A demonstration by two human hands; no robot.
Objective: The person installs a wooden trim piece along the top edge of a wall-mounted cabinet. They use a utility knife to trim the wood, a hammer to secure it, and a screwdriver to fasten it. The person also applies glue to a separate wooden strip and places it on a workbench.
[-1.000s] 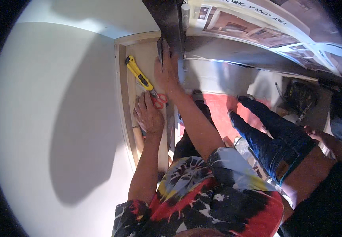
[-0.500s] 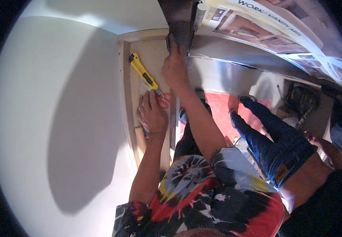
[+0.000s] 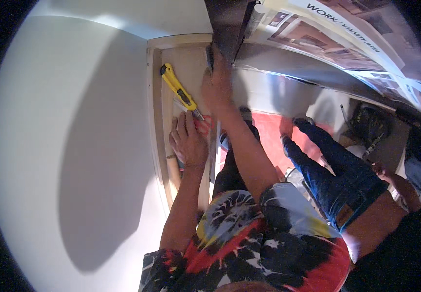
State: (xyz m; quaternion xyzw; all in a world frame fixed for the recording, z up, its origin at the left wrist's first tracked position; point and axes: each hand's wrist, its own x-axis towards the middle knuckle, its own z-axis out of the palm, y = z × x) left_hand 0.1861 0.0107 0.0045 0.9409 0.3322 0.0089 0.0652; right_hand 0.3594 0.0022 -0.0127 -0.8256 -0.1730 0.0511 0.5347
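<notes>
Since earlier frame my right hand (image 3: 216,90) slid lower on dark panel (image 3: 225,29); blurred, finger state unclear. Left hand (image 3: 189,141) clamps knife (image 3: 180,91) against frame (image 3: 153,121), long axis running far-left from fingers, nearer left hand.

1 yellow utility knife (image 3: 180,92) — 2 hands: left hand (image 3: 189,141), right hand (image 3: 216,87) — 1 wood frame (image 3: 154,121).

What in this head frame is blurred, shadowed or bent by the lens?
Head view: the right hand is smeared by motion blur, while the left hand and yellow knife are sharp. A large soft shadow falls across the white wall. The wooden frame bows with fisheye distortion, and the corners are black.
</notes>
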